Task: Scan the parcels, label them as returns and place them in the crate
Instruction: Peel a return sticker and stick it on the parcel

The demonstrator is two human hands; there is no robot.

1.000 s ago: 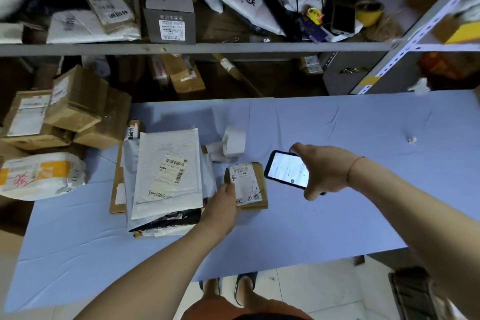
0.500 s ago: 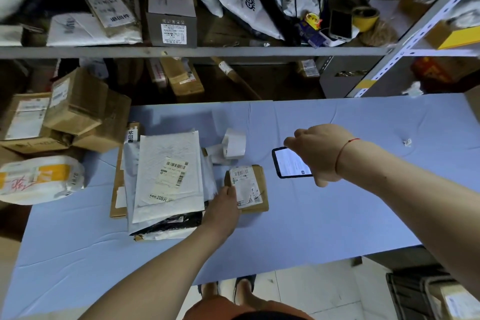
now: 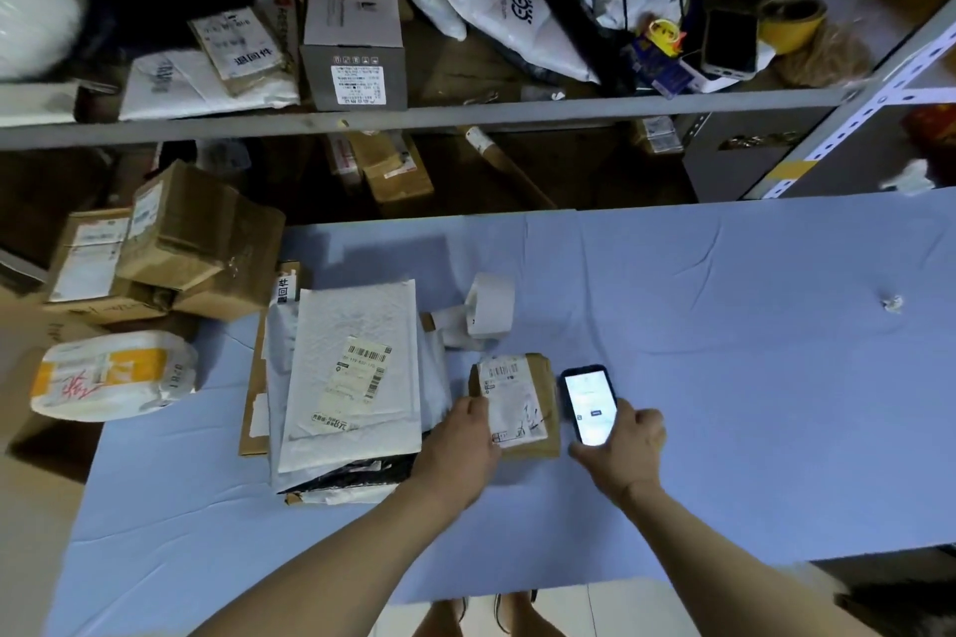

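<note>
A small brown parcel with a white shipping label lies on the blue table. My left hand grips its near left corner. Just right of the parcel, my right hand holds a phone with a lit screen, low over the cloth. To the left lies a stack of flat mailers, topped by a white padded envelope with a barcode label. A white roll of labels stands behind the parcel.
Brown cartons and a white and yellow bag sit in a box at the left edge. A metal shelf behind the table carries boxes, bags, tape and a second phone. A paper scrap lies far right.
My right hand has brought the phone down and toward me, from above the table to right beside the parcel. My left hand has stayed on the parcel.
</note>
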